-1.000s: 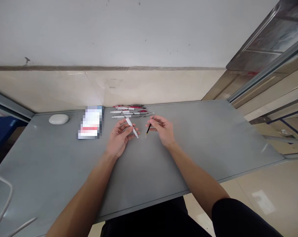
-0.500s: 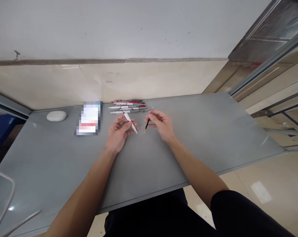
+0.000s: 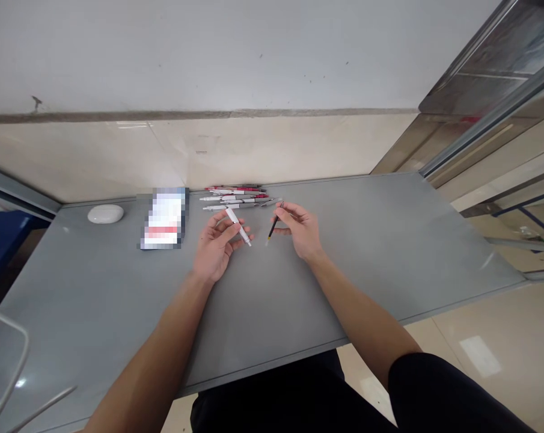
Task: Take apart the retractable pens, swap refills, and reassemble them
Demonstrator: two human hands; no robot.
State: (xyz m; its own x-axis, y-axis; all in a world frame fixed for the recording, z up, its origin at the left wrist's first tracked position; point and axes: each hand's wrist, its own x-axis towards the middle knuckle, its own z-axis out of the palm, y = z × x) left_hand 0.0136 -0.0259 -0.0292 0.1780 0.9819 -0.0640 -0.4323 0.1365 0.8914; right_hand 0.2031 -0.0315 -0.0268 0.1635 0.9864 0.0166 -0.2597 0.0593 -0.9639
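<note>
My left hand (image 3: 214,245) is closed round a white pen barrel (image 3: 238,226), its narrow end slanting down to the right. Opposite it, my right hand (image 3: 302,230) pinches a black pen refill (image 3: 273,227) near the top, with a yellow band and a clear tip at the lower end. Barrel and refill are apart, a small gap between them, both held above the grey table. Just behind the hands lies a loose bunch of pens (image 3: 235,197), white and grey with some red ones.
On the grey table (image 3: 262,325), a phone-like object with a pixelated screen (image 3: 164,218) lies left of the pens. Farther left is a white rounded case (image 3: 106,213). A white cable (image 3: 26,343) hangs at the lower left. A tiled wall (image 3: 281,144) borders the back edge.
My right hand with the refill has shifted slightly right, widening the gap to the pen barrel. The left hand keeps its hold, and the whole view has moved a little.
</note>
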